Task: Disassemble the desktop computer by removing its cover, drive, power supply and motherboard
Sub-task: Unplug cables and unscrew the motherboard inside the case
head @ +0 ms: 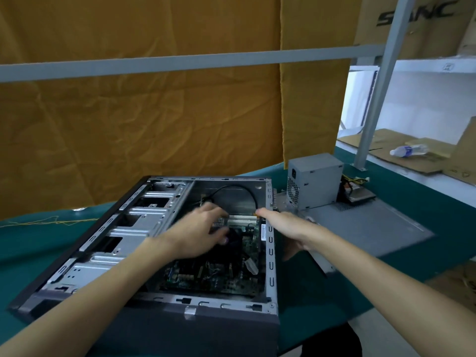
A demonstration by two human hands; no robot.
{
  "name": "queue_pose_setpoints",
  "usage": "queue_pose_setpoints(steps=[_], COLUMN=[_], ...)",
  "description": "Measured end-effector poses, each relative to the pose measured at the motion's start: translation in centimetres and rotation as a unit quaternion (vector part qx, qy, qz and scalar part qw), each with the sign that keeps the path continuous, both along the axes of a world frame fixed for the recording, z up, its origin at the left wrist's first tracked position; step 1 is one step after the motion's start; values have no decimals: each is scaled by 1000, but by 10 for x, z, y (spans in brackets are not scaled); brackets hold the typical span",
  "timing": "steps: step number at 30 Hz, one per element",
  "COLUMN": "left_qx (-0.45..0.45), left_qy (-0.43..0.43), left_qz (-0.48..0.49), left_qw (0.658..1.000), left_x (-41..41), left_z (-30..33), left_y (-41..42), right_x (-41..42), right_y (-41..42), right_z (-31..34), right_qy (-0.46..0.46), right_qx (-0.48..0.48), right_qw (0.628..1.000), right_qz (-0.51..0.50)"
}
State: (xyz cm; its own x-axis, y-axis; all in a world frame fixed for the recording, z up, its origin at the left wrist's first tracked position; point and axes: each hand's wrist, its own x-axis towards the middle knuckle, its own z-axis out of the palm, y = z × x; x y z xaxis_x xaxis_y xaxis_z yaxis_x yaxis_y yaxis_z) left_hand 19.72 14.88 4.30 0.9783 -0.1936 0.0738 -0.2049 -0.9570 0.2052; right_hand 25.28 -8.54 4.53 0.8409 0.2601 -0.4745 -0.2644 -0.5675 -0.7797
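The open computer case [108, 243] lies on its side on the green table, its drive bays on the left. The green motherboard [213, 276] sits inside at the right, with white slots near its far end. My left hand [198, 233] reaches into the case over the board, fingers curled down on a dark part; blur hides the exact grip. My right hand [286, 228] rests on the case's right wall [270, 253], fingers wrapped over the edge. The grey power supply [314, 179] stands on the flat grey cover panel [373, 228] to the right. A drive [360, 195] lies behind it.
A mustard cloth [141, 124] hangs behind the green table [334, 292], crossed by a grey rail [180, 61]. A black cable [237, 189] loops inside the case. Cardboard sheets and a plastic bottle [408, 150] lie on a white shelf at right.
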Motion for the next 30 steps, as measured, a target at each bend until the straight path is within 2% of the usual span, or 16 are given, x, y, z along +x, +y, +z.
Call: queue_pose_setpoints(steps=[1, 3, 5, 10, 15, 30], left_qx=[-28, 13, 55, 40, -14, -32], left_qy=[78, 180, 207, 246, 198, 153], left_qz=[-4, -8, 5, 91, 110, 86], left_qw=[997, 984, 977, 964, 974, 984], left_x=[2, 10, 18, 24, 23, 23], left_z=[-4, -13, -19, -27, -33, -40], left_y=[-9, -22, -25, -28, -34, -26], right_x=[-4, -10, -11, -6, -3, -4], right_y=[-3, -10, -15, -16, -17, -16], right_z=[-2, -3, -9, -19, -28, -28], right_qy=[64, 140, 175, 169, 158, 110], right_qx=[32, 63, 78, 88, 100, 66], right_qw=[997, 987, 980, 981, 982, 991], right_qz=[11, 39, 50, 37, 32, 49])
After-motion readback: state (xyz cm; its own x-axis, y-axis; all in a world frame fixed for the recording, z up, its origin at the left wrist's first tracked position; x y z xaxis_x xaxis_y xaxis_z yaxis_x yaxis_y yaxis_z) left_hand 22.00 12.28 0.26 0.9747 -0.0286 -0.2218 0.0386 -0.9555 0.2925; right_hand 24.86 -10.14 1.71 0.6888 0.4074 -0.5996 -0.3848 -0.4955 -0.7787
